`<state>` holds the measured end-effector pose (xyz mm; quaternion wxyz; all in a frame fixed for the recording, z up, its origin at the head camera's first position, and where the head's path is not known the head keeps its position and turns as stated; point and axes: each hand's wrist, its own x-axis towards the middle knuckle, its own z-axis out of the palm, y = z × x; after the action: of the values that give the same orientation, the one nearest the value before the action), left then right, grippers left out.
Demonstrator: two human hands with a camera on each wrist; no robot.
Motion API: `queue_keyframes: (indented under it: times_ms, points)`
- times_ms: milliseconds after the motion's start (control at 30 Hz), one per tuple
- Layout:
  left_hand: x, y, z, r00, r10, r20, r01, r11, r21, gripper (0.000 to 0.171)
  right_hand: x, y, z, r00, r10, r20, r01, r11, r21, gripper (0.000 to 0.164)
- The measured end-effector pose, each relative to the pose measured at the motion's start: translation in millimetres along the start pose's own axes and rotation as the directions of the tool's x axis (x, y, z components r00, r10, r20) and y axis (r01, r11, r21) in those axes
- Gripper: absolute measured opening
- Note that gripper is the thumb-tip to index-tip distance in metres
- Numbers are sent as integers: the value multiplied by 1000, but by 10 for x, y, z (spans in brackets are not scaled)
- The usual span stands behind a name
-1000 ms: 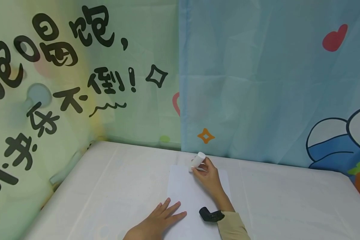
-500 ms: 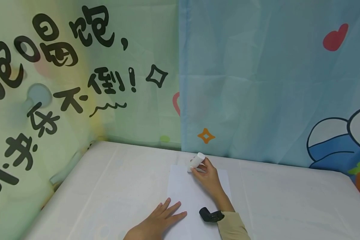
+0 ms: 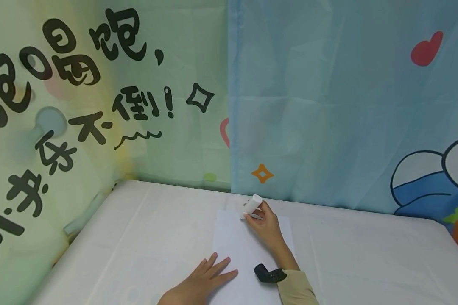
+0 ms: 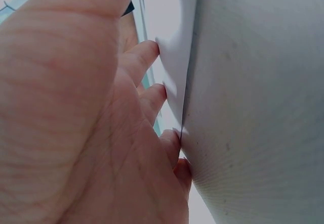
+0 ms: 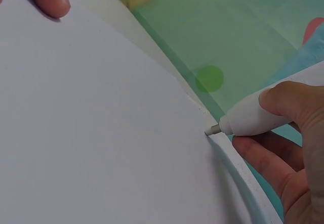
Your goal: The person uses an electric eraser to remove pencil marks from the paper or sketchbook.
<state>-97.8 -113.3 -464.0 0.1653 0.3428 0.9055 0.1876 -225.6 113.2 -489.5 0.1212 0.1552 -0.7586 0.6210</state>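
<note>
In the head view my right hand (image 3: 267, 228) grips a thick white pen-shaped tool (image 3: 252, 204) near the top edge of a white sheet of paper (image 3: 229, 235). The right wrist view shows the thumb and fingers around the tool's tapered body (image 5: 253, 114), and its narrow grey tip (image 5: 214, 129) meets the paper. My left hand (image 3: 200, 279) lies with spread fingers on the lower left part of the sheet. From the left wrist, the fingertips (image 4: 151, 48) touch the paper beside its edge (image 4: 188, 67).
The paper lies on a white-covered table (image 3: 156, 233). A green curtain (image 3: 183, 144) with black lettering and a blue curtain (image 3: 328, 118) hang right behind the table's far edge. A black wrist-worn device (image 3: 269, 273) sits by the right sleeve (image 3: 297, 287).
The tool's lower end shifted slightly left, then back right, with the right hand. The left hand kept its place on the paper.
</note>
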Motion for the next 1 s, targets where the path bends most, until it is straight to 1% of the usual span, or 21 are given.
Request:
queue_keyframes:
  times_ms: [267,467,733,833,1000]
  points:
    - [-2,-3,15,1000,5,-10,-5,1000,15,78,-9,1,1,1000,-5,-20,5,1000,-11,43]
    - [0,-11,22,1000,2,-6,-1,1000,11,79,-11,-26,-3,999,15,-30,-15,1000,-25,44]
    - [-7,-14,21,1000,21,-22,-21,1000,10,79,-48,-388,-15,1000,-1,-26,-1,996,-84,42]
    - [-9,-17,25,999,25,-26,-24,1000,6,79,-52,-393,-17,999,-12,-37,8,995,-102,42]
    - [-3,-12,18,1000,5,-12,-5,1000,-5,79,-50,-412,-14,998,-32,-49,26,993,-115,41]
